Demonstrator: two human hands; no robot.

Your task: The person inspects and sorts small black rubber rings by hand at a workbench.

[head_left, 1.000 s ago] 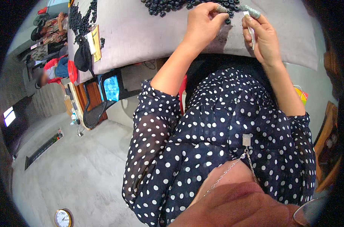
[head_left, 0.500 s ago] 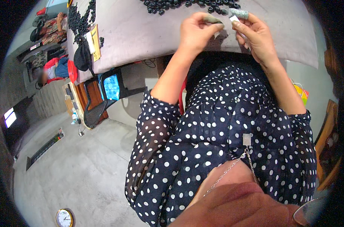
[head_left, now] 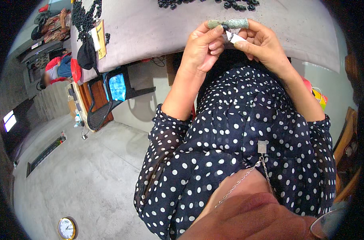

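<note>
My left hand (head_left: 204, 48) is closed in a pinch, with a small round black part (head_left: 225, 27) between thumb and index finger. My right hand (head_left: 264, 43) grips a small white blade-like piece (head_left: 234, 38), its narrow dark-marked end pointing at the black part. Whether the two touch, I cannot tell. Greenish-grey finger covers wrap both index fingers: the left cover (head_left: 214, 24) and the speckled right cover (head_left: 238, 23) nearly meet tip to tip. Both hands are held together above the near edge of the table.
Several loose black parts (head_left: 234, 5) lie beyond my hands on the grey-covered table (head_left: 150, 30). A larger heap of them (head_left: 84, 22) spreads at the far left, beside a yellow card (head_left: 101, 40) and a black cap (head_left: 86, 58). A black chair (head_left: 118, 92) stands left of the table.
My hands have come together. The black part now shows in the left pinch, and the white piece has swung from the upper side of the right hand toward it. The view has shifted slightly.
</note>
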